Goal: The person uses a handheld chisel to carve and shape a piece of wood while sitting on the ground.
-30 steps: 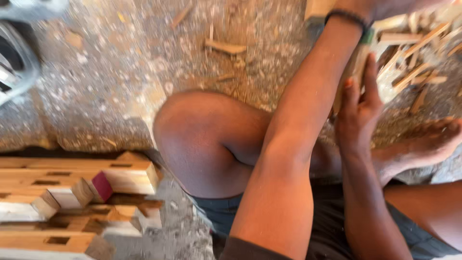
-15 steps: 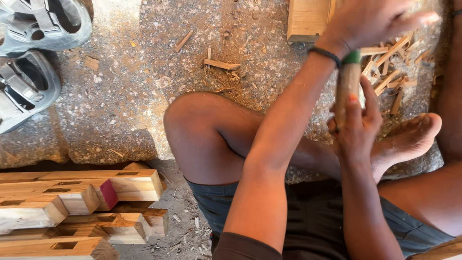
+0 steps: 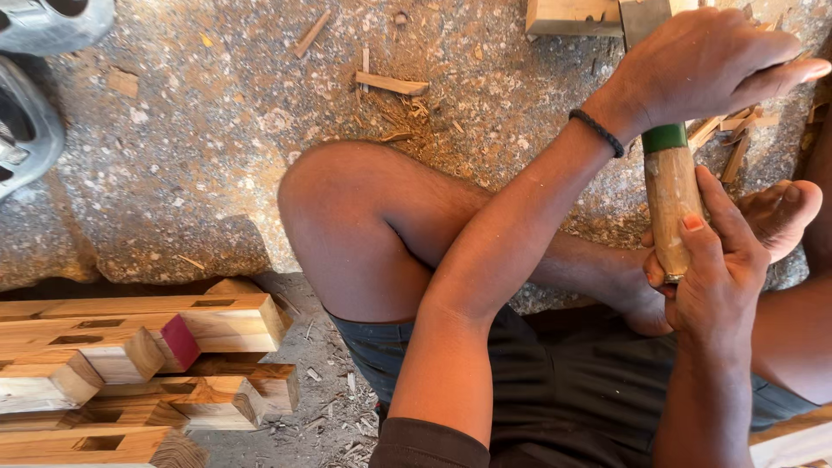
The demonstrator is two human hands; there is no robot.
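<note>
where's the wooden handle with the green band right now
In the head view, far right: the wooden handle stands upright in the right hand, just under the left hand.

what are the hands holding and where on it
The right hand grips a wooden tool handle near its lower end; the left hand covers the top. The tool's working end is hidden.

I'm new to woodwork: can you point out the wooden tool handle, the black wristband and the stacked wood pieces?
wooden tool handle (image 3: 672, 208), head view, middle of its bare shaft.
black wristband (image 3: 596, 132), head view, on the band's top.
stacked wood pieces (image 3: 227, 322), head view, side face of the top piece.
</note>
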